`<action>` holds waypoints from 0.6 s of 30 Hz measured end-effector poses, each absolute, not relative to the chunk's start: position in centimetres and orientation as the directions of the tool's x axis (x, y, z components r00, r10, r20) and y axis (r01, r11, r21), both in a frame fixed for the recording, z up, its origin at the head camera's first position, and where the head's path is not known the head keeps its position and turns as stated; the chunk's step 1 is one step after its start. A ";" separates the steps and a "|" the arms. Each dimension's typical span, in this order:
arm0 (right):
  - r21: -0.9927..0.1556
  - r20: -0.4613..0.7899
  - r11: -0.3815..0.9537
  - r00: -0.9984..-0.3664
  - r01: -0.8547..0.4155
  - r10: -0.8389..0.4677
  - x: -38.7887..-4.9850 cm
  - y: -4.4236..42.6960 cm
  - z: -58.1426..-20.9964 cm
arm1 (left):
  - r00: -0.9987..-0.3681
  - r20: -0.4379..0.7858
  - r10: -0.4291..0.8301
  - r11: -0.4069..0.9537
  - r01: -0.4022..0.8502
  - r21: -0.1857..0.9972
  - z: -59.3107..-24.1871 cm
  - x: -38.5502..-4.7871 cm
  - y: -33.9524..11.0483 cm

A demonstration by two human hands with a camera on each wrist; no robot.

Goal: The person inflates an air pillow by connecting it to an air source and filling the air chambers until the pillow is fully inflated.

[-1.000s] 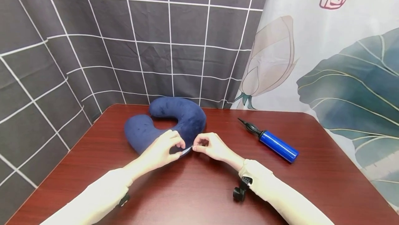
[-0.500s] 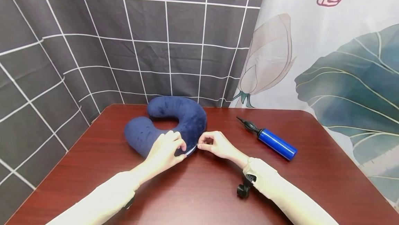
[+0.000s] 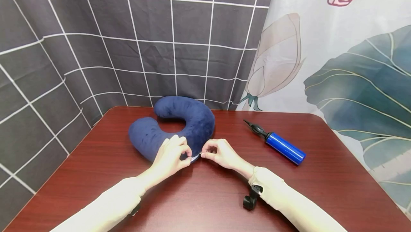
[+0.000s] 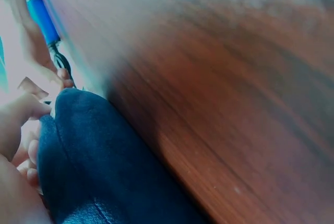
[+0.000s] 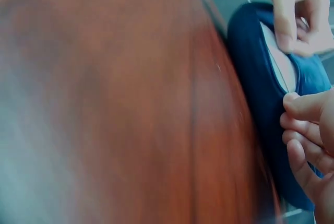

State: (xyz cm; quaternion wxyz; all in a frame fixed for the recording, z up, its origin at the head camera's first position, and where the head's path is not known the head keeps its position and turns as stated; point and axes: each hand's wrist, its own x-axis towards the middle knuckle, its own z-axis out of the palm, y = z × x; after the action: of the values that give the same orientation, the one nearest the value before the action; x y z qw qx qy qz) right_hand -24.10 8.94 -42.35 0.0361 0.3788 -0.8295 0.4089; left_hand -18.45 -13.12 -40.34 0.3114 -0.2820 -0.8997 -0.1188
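A navy U-shaped neck pillow (image 3: 196,117) lies near the table's back edge, its two ends toward the left. Along its front right side a zipped slit gapes, and white inner material (image 5: 276,54) shows through. My left hand (image 3: 171,156) pinches the cover at the slit's left part with thumb and forefinger. At the slit's right end, my right hand (image 3: 222,154) pinches what looks like the zipper pull, mostly hidden by the fingertips. In the right wrist view that thumb (image 5: 305,106) sits right where the white gap closes.
A blue hand pump (image 3: 285,148) with a black nozzle lies on the reddish-brown table (image 3: 199,203) to the right. A dark gridded curtain (image 3: 160,60) hangs behind the pillow, with a flower-patterned white one (image 3: 337,64) at right.
My right hand has moved right along the slit, then slightly back toward me. The left hand has shifted a little right. The pillow has moved slightly right.
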 end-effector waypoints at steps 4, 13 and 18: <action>-0.626 0.383 0.379 -0.692 -0.681 -0.612 -23.5 8.6 -42.3 | -0.649 0.624 0.435 0.810 0.585 0.045 -40.2 -18.4 -13.0; -0.640 0.363 0.386 -0.704 -0.665 -0.610 -22.5 7.8 -42.1 | -0.668 0.607 0.431 0.815 0.577 0.056 -40.2 -18.5 -13.2; -0.671 0.334 0.362 -0.700 -0.647 -0.632 -22.8 7.9 -42.1 | -0.677 0.586 0.445 0.802 0.593 0.075 -39.9 -18.5 -13.5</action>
State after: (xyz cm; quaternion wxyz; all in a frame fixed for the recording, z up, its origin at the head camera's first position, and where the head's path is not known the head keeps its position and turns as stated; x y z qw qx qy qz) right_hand -22.79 7.86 -42.05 0.0091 0.3874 -0.8251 0.4111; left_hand -18.49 -13.54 -39.88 0.2820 -0.2863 -0.9064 -0.1304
